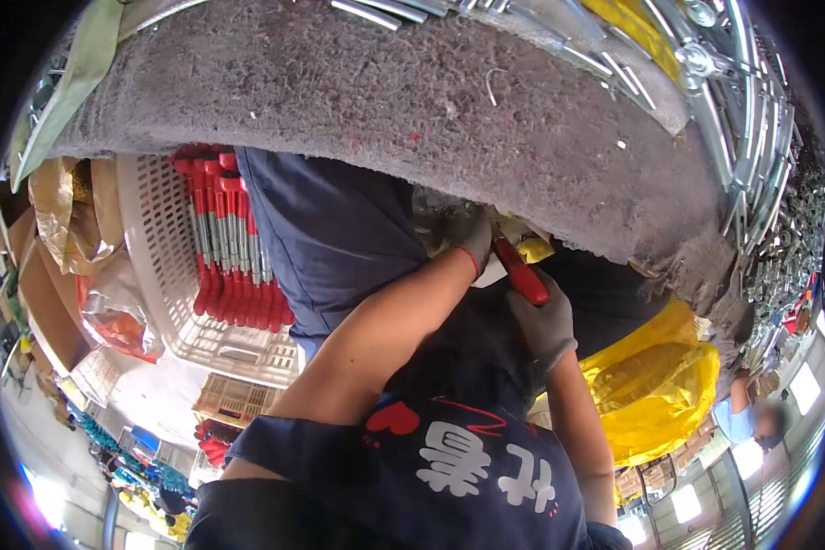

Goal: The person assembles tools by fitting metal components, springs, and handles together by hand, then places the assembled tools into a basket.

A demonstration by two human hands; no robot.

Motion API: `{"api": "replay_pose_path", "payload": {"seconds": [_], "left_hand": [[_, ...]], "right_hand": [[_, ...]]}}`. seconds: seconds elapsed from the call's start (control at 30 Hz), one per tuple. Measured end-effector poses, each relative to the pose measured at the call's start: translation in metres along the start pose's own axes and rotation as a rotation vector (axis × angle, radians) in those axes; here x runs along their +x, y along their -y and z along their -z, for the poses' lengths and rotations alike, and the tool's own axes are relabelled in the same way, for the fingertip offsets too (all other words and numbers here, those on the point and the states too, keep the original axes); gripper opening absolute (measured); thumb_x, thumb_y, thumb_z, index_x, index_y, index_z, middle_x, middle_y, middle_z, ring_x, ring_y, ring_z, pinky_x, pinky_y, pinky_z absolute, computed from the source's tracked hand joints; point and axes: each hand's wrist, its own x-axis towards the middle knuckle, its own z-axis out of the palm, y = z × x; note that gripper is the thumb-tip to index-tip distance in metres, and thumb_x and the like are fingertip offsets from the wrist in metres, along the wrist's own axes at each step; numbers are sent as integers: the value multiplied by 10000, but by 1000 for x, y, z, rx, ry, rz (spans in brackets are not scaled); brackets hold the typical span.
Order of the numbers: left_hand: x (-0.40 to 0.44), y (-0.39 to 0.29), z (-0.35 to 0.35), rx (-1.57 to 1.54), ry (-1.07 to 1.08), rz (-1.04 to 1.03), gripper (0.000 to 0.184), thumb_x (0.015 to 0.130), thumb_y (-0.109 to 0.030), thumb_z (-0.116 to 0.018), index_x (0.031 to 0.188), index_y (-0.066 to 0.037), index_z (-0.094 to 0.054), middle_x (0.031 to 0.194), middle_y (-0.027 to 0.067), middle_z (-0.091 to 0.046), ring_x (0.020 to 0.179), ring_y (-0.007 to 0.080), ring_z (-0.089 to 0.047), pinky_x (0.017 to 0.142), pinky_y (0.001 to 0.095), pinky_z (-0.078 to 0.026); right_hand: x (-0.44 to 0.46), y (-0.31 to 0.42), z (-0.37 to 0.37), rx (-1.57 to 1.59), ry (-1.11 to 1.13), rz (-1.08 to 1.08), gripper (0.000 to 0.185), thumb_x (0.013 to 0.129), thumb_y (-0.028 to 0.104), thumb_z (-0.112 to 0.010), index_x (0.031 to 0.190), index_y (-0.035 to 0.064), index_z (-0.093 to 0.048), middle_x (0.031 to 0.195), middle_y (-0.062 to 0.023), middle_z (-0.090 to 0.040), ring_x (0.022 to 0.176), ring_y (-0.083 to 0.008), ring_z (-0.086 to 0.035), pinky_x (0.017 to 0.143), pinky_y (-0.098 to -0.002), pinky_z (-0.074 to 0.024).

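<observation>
R hand fingers closed round red handle of tool, near surface edge. L hand near far end; finger state n/d, hidden. Tool judged rigid, mod. wt., poss. slippery; best hold mid-handle.

basket: white | handles: red | bag: yellow

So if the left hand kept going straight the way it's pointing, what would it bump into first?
Probably the fuzzy grey cover just past your left hand, though it might slip underneath.
</observation>
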Motion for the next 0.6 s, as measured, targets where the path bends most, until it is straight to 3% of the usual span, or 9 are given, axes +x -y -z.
{"api": "replay_pose_path", "payload": {"seconds": [0.13, 0.17, 0.2, 0.27, 0.3, 0.33, 0.4, 0.47, 0.6], "left_hand": [[-64, -63, -9, 95, 94, -255, 448, 969, -419, -444, 1127, -30, -599, 1022, 102, -648, 935, 234, -647, 766, 381, -524], [-73, -74, -16, 1, 41, 170, 529, 985, -473, -379, 1103, -14, -614, 987, 127, -662, 931, 260, -652, 769, 405, -511], [-75, -62, -18, 446, -156, -311, 595, 992, -506, -321, 1047, 8, -615, 921, 176, -659, 891, 331, -644, 775, 426, -492], [-98, -52, -32, 418, -101, -996, 386, 974, -354, -467, 944, 8, -597, 887, 255, -615, 879, 467, -564, 777, 459, -460], [-126, -60, -40, 485, -42, -993, 275, 942, -261, -514, 919, 1, -593, 888, 256, -607, 892, 460, -561, 792, 477, -454], [-130, -59, -40, 775, -5, -1068, 245, 923, -240, -518, 911, -6, -589, 878, 240, -608, 901, 435, -571, 800, 485, -452], [-97, -31, -28, 1098, 68, -950, 256, 874, -223, -548, 1018, -21, -611, 1006, 227, -616, 1007, 380, -578, 866, 459, -447], [-64, -22, -24, 1142, 143, -819, 338, 835, -214, -573, 1112, -25, -607, 1145, 215, -603, 1113, 348, -555, 956, 437, -417], [-117, -37, -32, 1254, 206, -766, 422, 829, -231, -575, 1194, -20, -583, 1232, 213, -580, 1175, 337, -536, 1022, 421, -385]], "right_hand": [[33, 56, 7, -414, 141, 136, 531, 732, 267, -677, 1186, 8, -578, 1017, -231, -655, 1000, -397, -604, 860, -425, -486], [48, 51, 3, -440, 180, 192, 525, 741, 272, -670, 1186, 8, -580, 1004, -223, -660, 995, -398, -607, 857, -427, -487], [61, 45, -1, -467, 218, 252, 519, 749, 276, -664, 1186, 9, -581, 990, -216, -664, 991, -399, -609, 855, -429, -488], [73, 7, -7, -1053, 335, 519, 501, 866, 279, -537, 1314, 57, -495, 1267, -162, -548, 1211, -307, -491, 1014, -394, -377], [76, -26, -12, -1922, -13, 913, 497, 910, 280, -473, 1365, 81, -448, 1368, -133, -472, 1295, -280, -410, 1083, -404, -297], [79, -58, -17, -2296, -408, 1164, 495, 953, 281, -408, 1416, 105, -401, 1469, -103, -396, 1379, -252, -328, 1151, -414, -218], [66, -49, -28, -1976, 115, 982, 490, 948, 256, -411, 1416, 107, -408, 1467, -114, -399, 1375, -258, -337, 1147, -414, -222], [72, -24, -50, -1360, 495, 424, 487, 943, 231, -414, 1415, 109, -415, 1466, -124, -402, 1372, -264, -346, 1142, -414, -227], [69, -77, -58, -582, 208, 274, 444, 855, 339, -570, 1214, 77, -575, 1264, -181, -561, 1235, -326, -498, 1025, -408, -380]]}}
